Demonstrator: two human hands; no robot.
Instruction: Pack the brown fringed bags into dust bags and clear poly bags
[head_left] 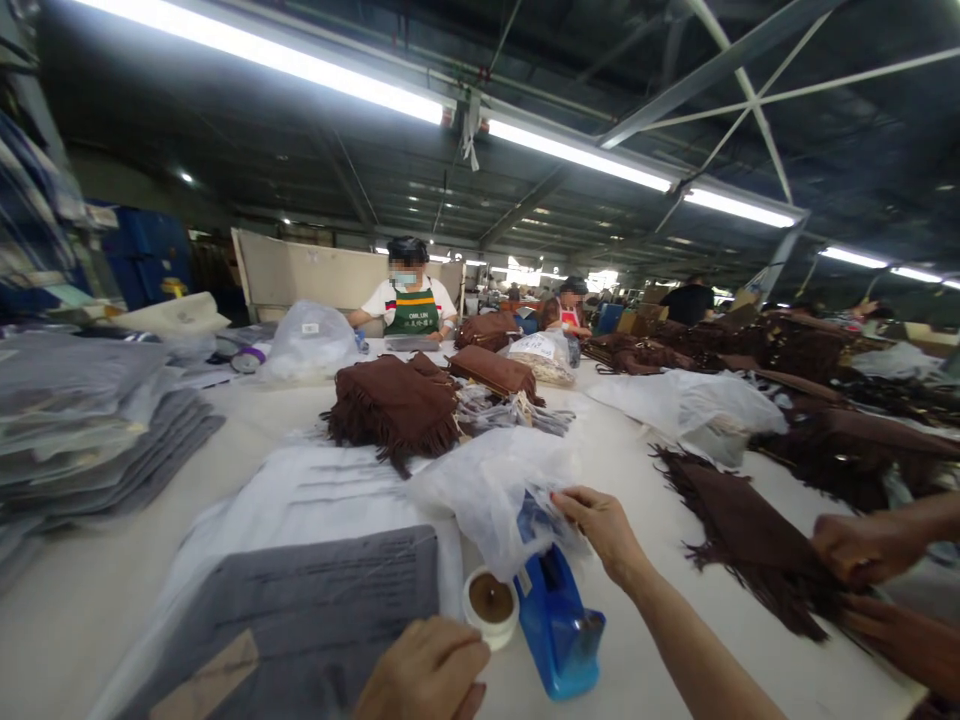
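Note:
My right hand (606, 532) reaches in from the lower right, thumb and fingers pinched at the edge of a thin white plastic bag (487, 485). The bag partly covers the far end of a blue tape dispenser (559, 630). At the bottom edge, my left hand (426, 672) is closed with its fingers curled; what they hold, if anything, is hidden. It lies between a roll of tape (491, 605) and a grey folded cloth in a clear bag (322, 600), which has a tan strip (206, 680) on its front corner. White plastic sheets (292, 490) lie under this packed cloth.
Brown fringed scarves (397, 400) are piled ahead, beside a filled plastic bag (540, 355). Grey packed cloths (97, 430) are stacked at left. At right, a co-worker's hands (877, 540) handle a brown fringed scarf (750, 530). A person in a green apron (412, 310) works opposite.

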